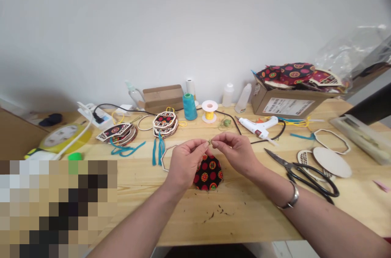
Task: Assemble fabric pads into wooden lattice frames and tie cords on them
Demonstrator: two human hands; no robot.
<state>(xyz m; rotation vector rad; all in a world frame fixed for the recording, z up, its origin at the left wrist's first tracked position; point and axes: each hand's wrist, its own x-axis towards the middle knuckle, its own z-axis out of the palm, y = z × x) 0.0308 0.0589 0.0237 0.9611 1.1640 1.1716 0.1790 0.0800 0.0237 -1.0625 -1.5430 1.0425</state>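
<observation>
My left hand (pixel 186 160) and my right hand (pixel 233 150) meet fingertip to fingertip in the middle of the table, both pinched. Between them shows a small olive-green thing (pixel 209 141), too small to name. Just below lies a round piece of black fabric (pixel 209 174) with red and orange flower patterns, its upper part hidden by my hands. Partly behind my left hand is a thin pale wooden frame (pixel 165 160). Dark scraps (pixel 212 214) are scattered nearer to me.
Long-bladed scissors (pixel 301 170) and a pale oval disc (pixel 332 162) lie right. A white glue gun (pixel 259 127), teal thread cone (pixel 190 107) and yellow thread spool (pixel 209 112) stand behind. A cardboard box (pixel 284 103) holds fabric. Stacked lattice pieces (pixel 165 123) sit left.
</observation>
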